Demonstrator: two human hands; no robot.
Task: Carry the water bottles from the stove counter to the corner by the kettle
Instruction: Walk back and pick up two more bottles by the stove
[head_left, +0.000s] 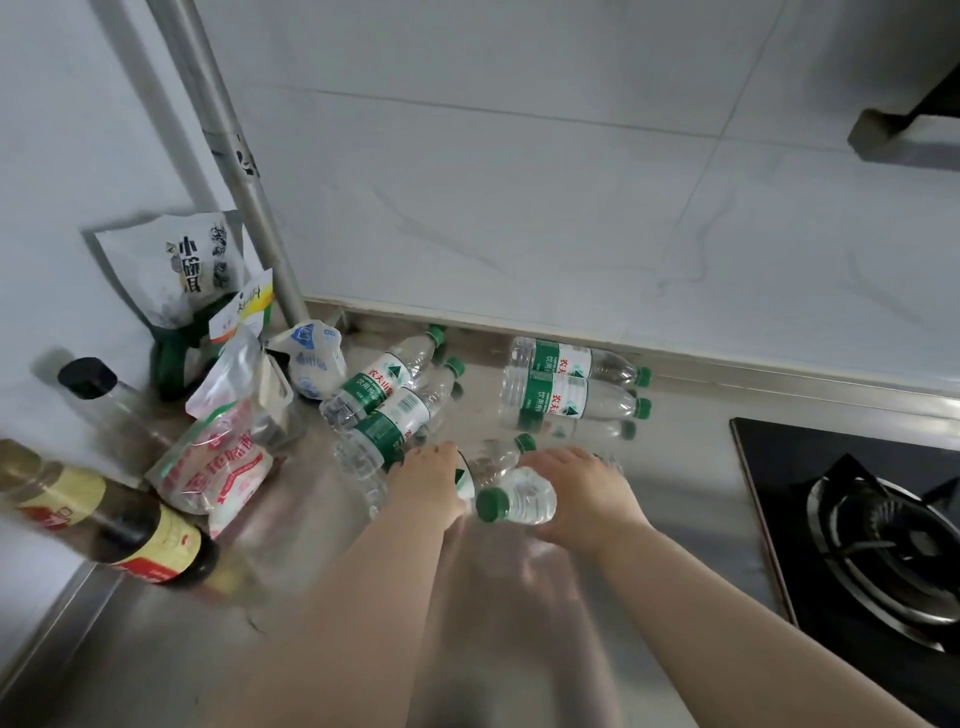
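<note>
Now the right hand (582, 488) is closed round a clear plastic water bottle with a green screw cap (522, 500), the cap pointing back to the person. The left hand (428, 478) curls over a second clear bottle of the same kind (493, 460), just beside the first grip. Both bottles are low on the grey steel counter (519, 597), not yet lifted.

Beyond the left grip two more green-capped bottles (387, 387) lie against each other. Beyond the right grip another pair (569, 382) lies along the wall.

I think the risk is in the lift. A smooth round body taken from above with one hand may slip, and a dropped bottle could roll toward the black gas stove (857, 519), outward of the right grip. The left forearm could also knock the dark glass sauce bottle with a yellow and red label (130, 530), outward of the left grip.

The green labels read 农夫山 and 饮用. A white pouch (192, 265), farther out on the left, begins with 小; the rest I cannot read.
</note>
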